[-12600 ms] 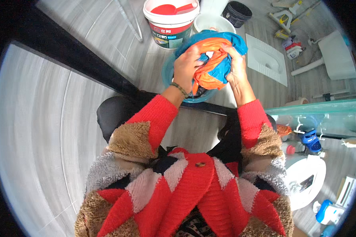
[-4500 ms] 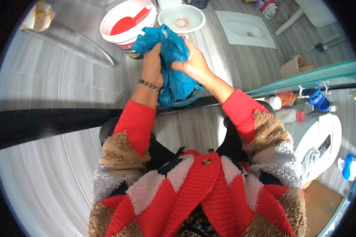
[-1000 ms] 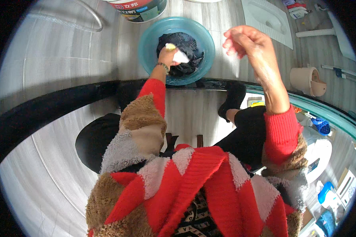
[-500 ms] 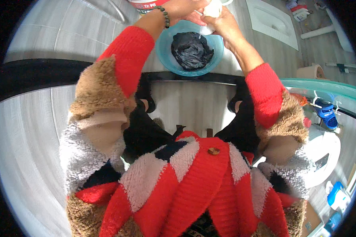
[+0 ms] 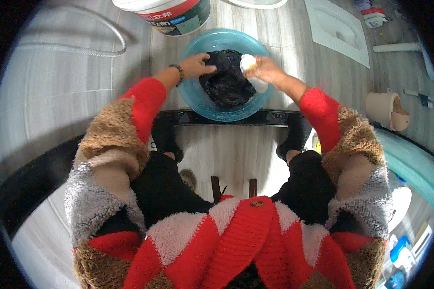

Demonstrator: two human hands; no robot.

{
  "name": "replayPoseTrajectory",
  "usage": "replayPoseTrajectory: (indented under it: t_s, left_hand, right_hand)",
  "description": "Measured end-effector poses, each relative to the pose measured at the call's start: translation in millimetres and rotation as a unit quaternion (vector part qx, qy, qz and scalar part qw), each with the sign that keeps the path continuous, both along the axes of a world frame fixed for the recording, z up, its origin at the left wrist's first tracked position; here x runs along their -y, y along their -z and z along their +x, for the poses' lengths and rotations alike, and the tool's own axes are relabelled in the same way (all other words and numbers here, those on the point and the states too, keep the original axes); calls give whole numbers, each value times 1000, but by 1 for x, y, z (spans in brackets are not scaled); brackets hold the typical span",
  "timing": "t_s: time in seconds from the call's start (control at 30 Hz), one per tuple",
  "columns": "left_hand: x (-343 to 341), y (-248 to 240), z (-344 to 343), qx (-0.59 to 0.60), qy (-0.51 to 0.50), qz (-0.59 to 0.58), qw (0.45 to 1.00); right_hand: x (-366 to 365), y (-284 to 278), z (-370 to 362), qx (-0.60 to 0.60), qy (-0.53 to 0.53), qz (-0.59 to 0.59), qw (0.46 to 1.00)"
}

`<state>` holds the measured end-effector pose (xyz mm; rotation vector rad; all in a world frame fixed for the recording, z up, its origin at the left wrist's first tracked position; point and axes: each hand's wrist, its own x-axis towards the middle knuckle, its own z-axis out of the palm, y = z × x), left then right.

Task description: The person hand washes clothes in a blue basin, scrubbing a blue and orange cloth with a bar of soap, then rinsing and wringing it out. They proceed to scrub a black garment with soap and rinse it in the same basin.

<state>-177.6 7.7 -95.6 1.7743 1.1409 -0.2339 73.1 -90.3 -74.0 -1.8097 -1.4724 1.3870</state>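
Note:
My right hand [image 5: 267, 71] is closed round a white, soft-looking bundle [image 5: 259, 85] with a small yellow patch beside the fingers. Its exact kind is unclear. Dark, wet cloth [image 5: 226, 82] lies crumpled in a round blue plastic basin [image 5: 190, 103], and the white bundle is over its right side. At the cloth's upper left edge, my left hand [image 5: 196, 66], with a beaded bracelet on the wrist, has its fingers and thumb apart and nothing visible between them. Whether those fingertips touch the cloth cannot be told.
Beyond the basin stand a paint bucket [image 5: 178, 21] and a white-rimmed container [image 5: 258, 4]. A grey hose [image 5: 115, 50] curves at the left. A squat toilet [image 5: 340, 33] and a beige bucket [image 5: 378, 108] are at the right. A black raised edge [image 5: 270, 118] runs just before the basin.
Both hands have come down and apart from beyond the basin, where they held the white bundle together. The left hand has let go; the right keeps it. My view has shifted forward.

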Motion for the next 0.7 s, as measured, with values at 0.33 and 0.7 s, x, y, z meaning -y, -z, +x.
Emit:
replayPoseTrajectory:
  t_s: [0.33, 0.7]
  left_hand:
    - [41, 75, 9, 49, -303, -47, 951]
    - [12, -31, 16, 338, -284, -210, 872]
  right_hand:
    - [25, 88, -46, -14, 11, -25, 1000]
    - [-15, -46, 29, -196, 44, 34, 979]
